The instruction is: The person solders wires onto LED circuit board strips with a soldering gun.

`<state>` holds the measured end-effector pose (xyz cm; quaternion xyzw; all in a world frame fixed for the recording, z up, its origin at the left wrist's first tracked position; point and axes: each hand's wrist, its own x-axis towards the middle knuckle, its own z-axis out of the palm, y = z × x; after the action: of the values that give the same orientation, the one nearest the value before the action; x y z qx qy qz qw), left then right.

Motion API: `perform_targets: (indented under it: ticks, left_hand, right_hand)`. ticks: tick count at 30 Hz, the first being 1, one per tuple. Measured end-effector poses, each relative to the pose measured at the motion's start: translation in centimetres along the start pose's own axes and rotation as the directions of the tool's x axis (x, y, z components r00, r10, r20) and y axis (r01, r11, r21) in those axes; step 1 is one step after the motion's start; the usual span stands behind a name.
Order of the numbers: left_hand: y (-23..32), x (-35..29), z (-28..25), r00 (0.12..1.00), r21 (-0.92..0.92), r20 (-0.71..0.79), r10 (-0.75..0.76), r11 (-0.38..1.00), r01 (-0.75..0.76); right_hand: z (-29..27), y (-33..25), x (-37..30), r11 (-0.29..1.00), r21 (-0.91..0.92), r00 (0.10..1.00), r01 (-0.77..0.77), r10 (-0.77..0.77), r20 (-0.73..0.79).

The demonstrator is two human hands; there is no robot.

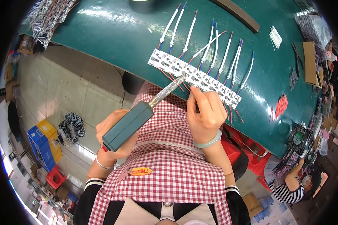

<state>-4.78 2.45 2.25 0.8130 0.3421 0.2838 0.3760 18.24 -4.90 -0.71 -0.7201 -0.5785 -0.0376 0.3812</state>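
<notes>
My left hand [108, 123] is wrapped round the dark green handle of a soldering iron [128, 125]. The iron's worn metal tip rests over the middle of a white strip of small joined circuit boards [169, 64]. That strip lies slantwise near the table's front edge. My right hand [206, 114] is closed in a pinch at the strip's near edge, close to the iron's tip; what its fingers hold is too small to make out. From the far edge run several red and blue wires in white sleeves [191, 32]. Short red wires [166, 74] stick out along the near edge.
The green table [112, 33] carries a dark bar [238, 15], white sleeves [275, 37], red wire pieces [281, 106] and a small fan [298, 135]. Bundled wires lie at far left. Red stools [248, 144] stand under the table. A co-worker in stripes [289, 191] sits at right.
</notes>
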Motion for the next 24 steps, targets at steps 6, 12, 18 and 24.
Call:
perform_targets:
  ticks: [6, 12, 18, 24]
  left_hand:
    - [-0.25, 0.33, 0.25, 1.0, -0.063, 0.011, -0.013, 0.998, 0.013]
    - [-0.62, 0.5, 0.51, 1.0, -0.073, 0.008, -0.028, 0.997, 0.029]
    - [-0.36, 0.66, 0.29, 0.999, -0.074, 0.03, -0.045, 0.996, 0.048]
    - [-0.07, 0.32, -0.12, 1.0, 0.013, -0.02, 0.021, 1.0, -0.021]
  right_hand:
    - [0.35, 0.1, 0.17, 1.0, -0.009, 1.0, 0.0, 0.0, -0.011]
    - [0.25, 0.04, 0.41, 1.0, -0.018, 1.0, 0.003, -0.003, -0.007]
    - [0.23, 0.01, 0.35, 1.0, -0.021, 1.0, 0.004, -0.004, 0.002]
    - [0.17, -0.05, 0.26, 0.999, -0.017, 0.999, -0.033, 0.033, -0.002]
